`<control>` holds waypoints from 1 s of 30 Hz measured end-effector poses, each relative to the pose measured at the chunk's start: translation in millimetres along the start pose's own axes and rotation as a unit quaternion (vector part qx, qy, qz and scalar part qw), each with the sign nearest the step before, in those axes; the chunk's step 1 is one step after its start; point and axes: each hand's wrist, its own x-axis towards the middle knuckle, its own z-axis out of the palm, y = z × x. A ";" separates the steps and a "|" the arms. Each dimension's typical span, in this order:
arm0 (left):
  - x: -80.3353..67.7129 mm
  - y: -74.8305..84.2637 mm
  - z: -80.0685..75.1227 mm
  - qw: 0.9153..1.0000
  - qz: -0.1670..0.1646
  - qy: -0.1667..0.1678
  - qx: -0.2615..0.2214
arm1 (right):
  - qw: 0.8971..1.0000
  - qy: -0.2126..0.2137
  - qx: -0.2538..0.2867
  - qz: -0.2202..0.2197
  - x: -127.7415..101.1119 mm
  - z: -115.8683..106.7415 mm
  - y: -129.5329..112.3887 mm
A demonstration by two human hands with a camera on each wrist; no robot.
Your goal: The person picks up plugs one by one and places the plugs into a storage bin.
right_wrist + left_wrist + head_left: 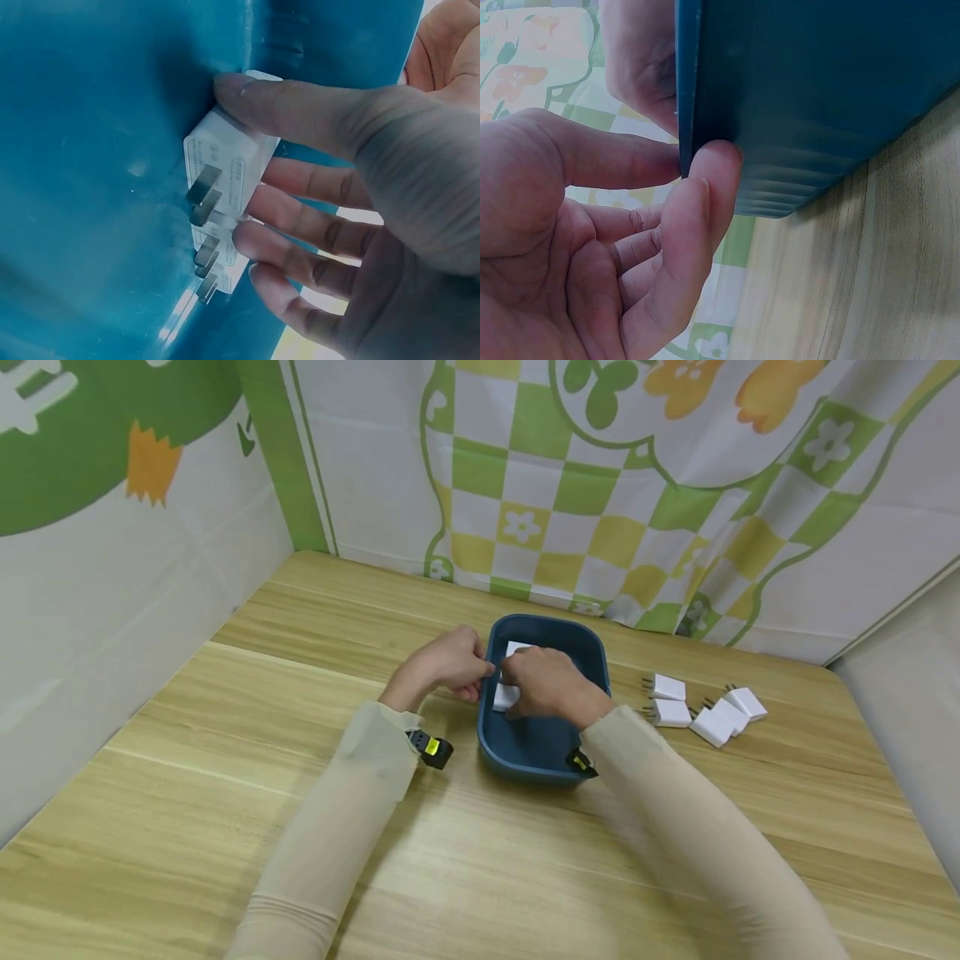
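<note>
Two-handed work at a blue bin [540,745]

The bin is pinched at its nine-o'clock edge between the thumb and a finger of the left hand [450,660]. Within it, near the nine-o'clock wall, a white charger [229,154] is clamped between the thumb and fingers of the right hand [551,683], and further chargers [227,270] are aligned directly beside it. Five loose chargers [670,713] are clustered on the wooden counter [450,877] at the bin's three o'clock. A patterned curtain [555,485] is hung at twelve o'clock, behind the counter.
</note>
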 end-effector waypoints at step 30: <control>1.0 -0.1 0.6 1.000 -0.002 -0.004 0.003 | 0.998 0.021 0.057 0.024 -5.8 -27.0 10.1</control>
